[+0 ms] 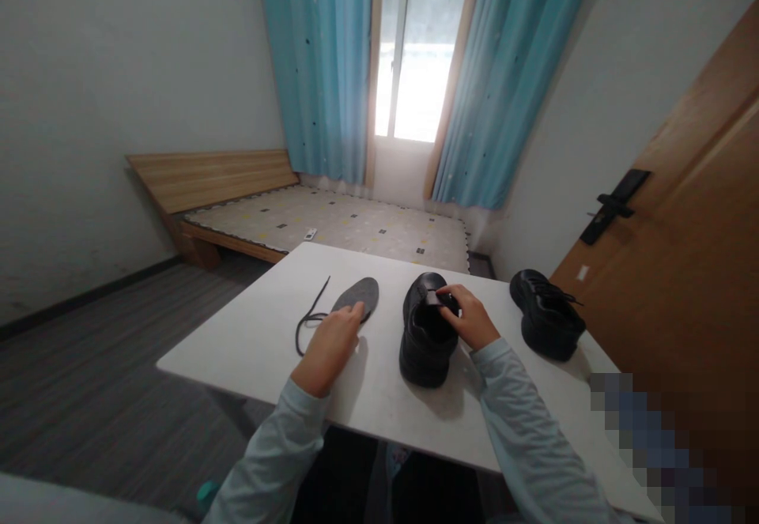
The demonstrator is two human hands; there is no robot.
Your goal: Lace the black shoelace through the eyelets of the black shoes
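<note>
A black shoe (424,338) without laces stands in the middle of the white table (254,342). My right hand (468,318) pinches its tongue at the opening. My left hand (328,348) rests on the near end of a grey insole (360,295) that lies flat to the left of the shoe. A black shoelace (309,320) lies loose on the table beside the insole. A second black shoe (545,312), laced, stands at the right side of the table.
A low wooden bed (332,220) with a patterned mattress stands behind the table under a window with blue curtains (323,65). A wooden door (681,255) with a black handle is close on the right. Dark floor lies to the left.
</note>
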